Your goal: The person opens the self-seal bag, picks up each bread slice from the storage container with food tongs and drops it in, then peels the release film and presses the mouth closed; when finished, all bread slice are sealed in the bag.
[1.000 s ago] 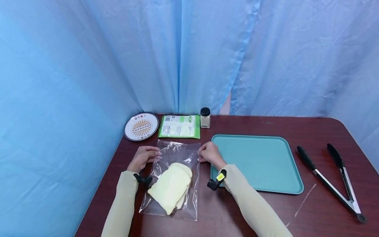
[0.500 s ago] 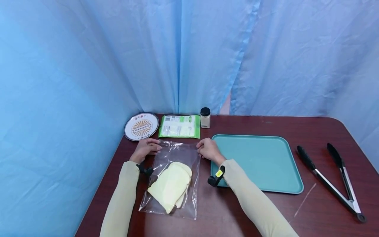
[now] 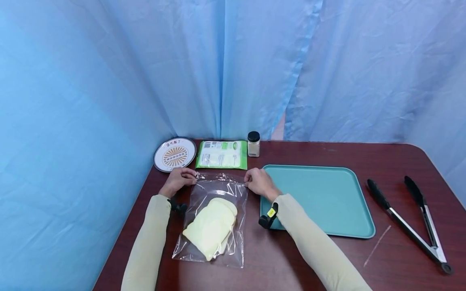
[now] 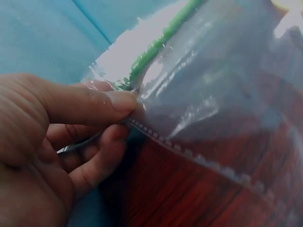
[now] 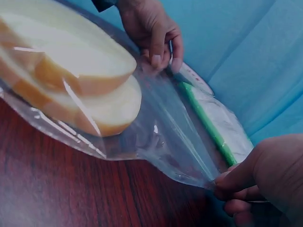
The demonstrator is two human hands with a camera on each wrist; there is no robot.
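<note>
A clear plastic bag (image 3: pixel 211 190) with slices of bread (image 3: pixel 209 228) inside lies on the dark red table. Its far end is stretched between both hands. My left hand (image 3: pixel 177 181) pinches the far left corner; in the left wrist view the thumb (image 4: pixel 111 105) presses the film against the fingers. At the far right corner my right hand (image 3: pixel 260 182) pinches the bag too, and the right wrist view shows the plastic gathered at those fingertips (image 5: pixel 222 184). Two overlapping slices (image 5: pixel 94 90) with brown crusts show through the film there.
Behind the bag lie a white plate (image 3: pixel 174 154), a green-and-white packet (image 3: pixel 222 154) and a black-capped jar (image 3: pixel 253 144). Right of the bag is a teal tray (image 3: pixel 316 200), partly under the right wrist. Spread tongs (image 3: pixel 418 230) lie farther right. Blue curtains hang behind.
Both hands have moved slightly away toward the bag's far edge, still pinching its corners. The far end of the bag looks flatter and straighter, while the bread inside stays in place.
</note>
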